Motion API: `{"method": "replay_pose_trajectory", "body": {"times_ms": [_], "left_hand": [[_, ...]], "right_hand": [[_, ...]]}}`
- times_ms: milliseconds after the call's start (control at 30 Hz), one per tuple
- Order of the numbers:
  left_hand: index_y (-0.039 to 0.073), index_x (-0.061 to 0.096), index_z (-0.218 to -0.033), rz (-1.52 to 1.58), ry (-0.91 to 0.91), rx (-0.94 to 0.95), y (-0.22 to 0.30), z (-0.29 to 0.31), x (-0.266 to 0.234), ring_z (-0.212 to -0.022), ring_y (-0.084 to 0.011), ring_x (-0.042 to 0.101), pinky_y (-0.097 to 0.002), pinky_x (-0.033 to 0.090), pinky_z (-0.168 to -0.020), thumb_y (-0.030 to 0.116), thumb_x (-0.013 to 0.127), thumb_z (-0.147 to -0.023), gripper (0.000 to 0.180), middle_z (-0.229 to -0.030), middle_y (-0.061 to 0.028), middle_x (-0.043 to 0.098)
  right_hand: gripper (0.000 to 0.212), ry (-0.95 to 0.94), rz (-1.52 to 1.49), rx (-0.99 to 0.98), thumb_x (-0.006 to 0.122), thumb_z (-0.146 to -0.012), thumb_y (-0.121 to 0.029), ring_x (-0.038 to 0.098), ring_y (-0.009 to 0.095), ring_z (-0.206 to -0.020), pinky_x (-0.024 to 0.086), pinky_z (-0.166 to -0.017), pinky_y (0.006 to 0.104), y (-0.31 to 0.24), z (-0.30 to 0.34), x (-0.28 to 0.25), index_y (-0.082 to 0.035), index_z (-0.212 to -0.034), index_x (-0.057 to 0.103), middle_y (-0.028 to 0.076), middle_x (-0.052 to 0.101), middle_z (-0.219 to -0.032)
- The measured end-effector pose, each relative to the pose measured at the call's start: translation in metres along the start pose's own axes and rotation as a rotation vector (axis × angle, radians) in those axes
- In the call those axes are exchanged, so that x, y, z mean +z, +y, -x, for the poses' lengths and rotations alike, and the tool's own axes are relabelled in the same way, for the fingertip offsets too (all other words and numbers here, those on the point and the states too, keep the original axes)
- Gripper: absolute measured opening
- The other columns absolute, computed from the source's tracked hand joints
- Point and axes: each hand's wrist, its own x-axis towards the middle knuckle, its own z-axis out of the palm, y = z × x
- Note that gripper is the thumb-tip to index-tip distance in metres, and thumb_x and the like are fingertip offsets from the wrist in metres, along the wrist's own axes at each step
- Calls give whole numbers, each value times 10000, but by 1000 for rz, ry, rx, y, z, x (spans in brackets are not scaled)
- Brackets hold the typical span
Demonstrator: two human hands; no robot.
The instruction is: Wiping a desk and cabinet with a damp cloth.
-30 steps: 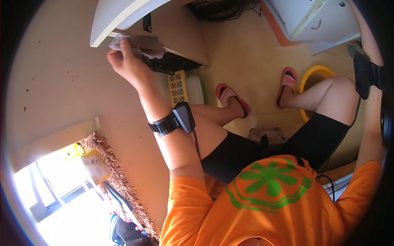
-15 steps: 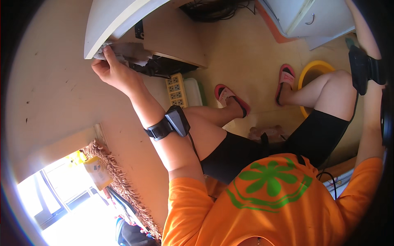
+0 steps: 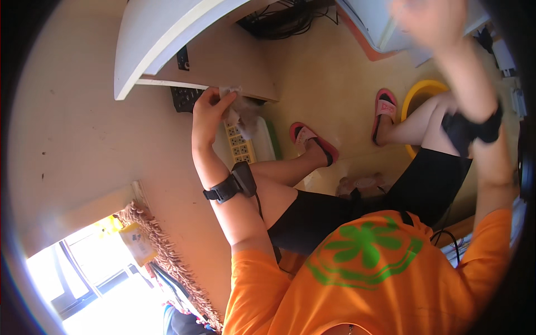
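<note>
My left hand pinches a crumpled greyish-white cloth between thumb and fingers, beside the front edge of the shelf under the desk. The cloth hangs down from the fingertips, in front of a yellow power strip. A black keyboard shows partly, just left of that hand. My right hand is raised at the upper right, in front of the white cabinet. It is smeared by motion, so its fingers are unclear.
A yellow bucket stands on the floor by my right leg. Dark cables lie in a tangle at the far side. My feet in pink slippers are on the floor. A window is at the lower left.
My left hand has moved right, away from the desk's corner, with the cloth in it. My right hand has come into view at the upper right.
</note>
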Motion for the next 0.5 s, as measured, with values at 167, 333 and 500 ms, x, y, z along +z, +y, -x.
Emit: {"method": "replay_pose_trajectory", "body": {"times_ms": [167,333,500], "left_hand": [[1,627,-1097,448,-235,-46,31,2,17,-753,-105,599,-271,523,-651,227,675,-895,307,-900,-33,636],[-21,606,-1172,518,-24,84,30,9,-10,-870,-157,651,-298,556,-780,334,649,-940,427,-966,-57,649],[-49,608,-1134,393,633,164,1,9,-52,-950,-210,634,-343,542,-810,274,573,-968,365,-1075,-140,647]], "right_hand": [[364,-324,-440,775,642,-859,-14,637,269,-1000,505,-886,328,-147,95,102,-51,-1211,554,106,614,-1136],[415,-3,-779,1224,663,-877,-89,652,268,-980,519,-832,355,-141,113,213,-52,-1259,502,138,641,-1067],[300,319,-834,1380,599,-939,-79,673,154,-907,528,-821,292,-110,46,263,-23,-1233,587,117,695,-1044]]}}
